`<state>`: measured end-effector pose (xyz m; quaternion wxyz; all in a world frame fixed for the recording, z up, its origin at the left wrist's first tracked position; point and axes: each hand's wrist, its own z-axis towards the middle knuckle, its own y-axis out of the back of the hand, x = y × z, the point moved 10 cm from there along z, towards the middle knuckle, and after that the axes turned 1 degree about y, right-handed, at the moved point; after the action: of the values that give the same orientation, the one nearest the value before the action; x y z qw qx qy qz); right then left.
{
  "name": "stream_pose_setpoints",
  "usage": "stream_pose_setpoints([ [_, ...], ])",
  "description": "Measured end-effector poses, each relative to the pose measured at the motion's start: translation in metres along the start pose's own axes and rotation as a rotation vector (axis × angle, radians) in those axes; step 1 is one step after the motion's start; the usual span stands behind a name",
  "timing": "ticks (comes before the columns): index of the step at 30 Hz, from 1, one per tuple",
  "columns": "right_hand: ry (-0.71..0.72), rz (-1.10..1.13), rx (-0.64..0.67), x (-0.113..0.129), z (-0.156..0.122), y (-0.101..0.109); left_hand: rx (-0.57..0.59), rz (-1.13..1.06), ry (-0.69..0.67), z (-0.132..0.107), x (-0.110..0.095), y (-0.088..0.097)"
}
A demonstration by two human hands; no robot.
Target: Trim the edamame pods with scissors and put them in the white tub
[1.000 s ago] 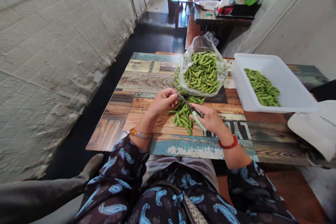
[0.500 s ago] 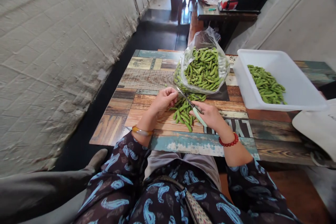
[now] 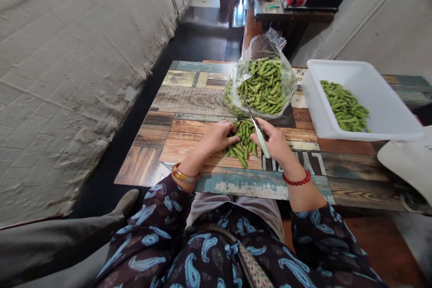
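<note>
My left hand is at the left side of a small heap of edamame pods on the table. Its fingers and thumb curl around a pod there, which the fingers mostly hide. Scissors with pale green handles are in my right hand, to the right of the heap. Their blades point up and away, in front of the bag. Just beyond the heap stands an open clear plastic bag full of edamame pods. To the right, a white plastic tub holds more pods.
The patchwork wood-pattern table carries all this. A pale cloth-like thing lies at the right edge. At left are a rough white wall and another person's leg. Behind, a second table bears assorted items.
My left hand has moved down and right, from above the table to the pods. My right hand has shifted slightly right, turning the scissors more upright and away from the left hand.
</note>
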<state>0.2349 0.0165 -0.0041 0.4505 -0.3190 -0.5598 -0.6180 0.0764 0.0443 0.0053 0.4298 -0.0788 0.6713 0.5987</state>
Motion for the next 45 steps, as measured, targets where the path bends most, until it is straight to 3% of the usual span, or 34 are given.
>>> stream_pose_setpoints([
  [3, 0.009, -0.009, -0.014, -0.002, 0.001, 0.001, -0.029, -0.12, 0.021, 0.002, 0.005, 0.003],
  [8, 0.005, -0.016, 0.026, -0.002, 0.0, -0.004, -0.09, -0.642, 0.136, -0.001, 0.021, 0.019],
  [13, 0.033, -0.132, 0.103, 0.014, -0.004, -0.011, -0.059, -0.884, 0.146, -0.003, 0.018, 0.025],
  [23, 0.059, -0.116, 0.204, 0.007, -0.008, -0.021, -0.103, -0.849, 0.12, -0.005, 0.016, 0.032],
  [29, 0.228, -0.34, 0.171, 0.026, -0.011, -0.018, -0.041, -0.834, 0.179, -0.004, 0.019, 0.022],
  [35, 0.256, -0.414, 0.223, 0.025, -0.012, -0.025, -0.073, -0.756, 0.241, -0.004, 0.027, 0.017],
  [38, 0.199, -0.385, 0.179, 0.018, -0.009, -0.021, -0.119, -0.746, 0.259, -0.003, 0.033, 0.021],
  [41, 0.04, -0.272, 0.068, 0.0, -0.004, -0.006, -0.198, -0.796, 0.271, -0.003, 0.043, 0.032],
  [45, -0.11, -0.045, 0.067, -0.019, -0.003, -0.002, -0.266, -0.826, 0.305, -0.004, 0.059, 0.043],
])
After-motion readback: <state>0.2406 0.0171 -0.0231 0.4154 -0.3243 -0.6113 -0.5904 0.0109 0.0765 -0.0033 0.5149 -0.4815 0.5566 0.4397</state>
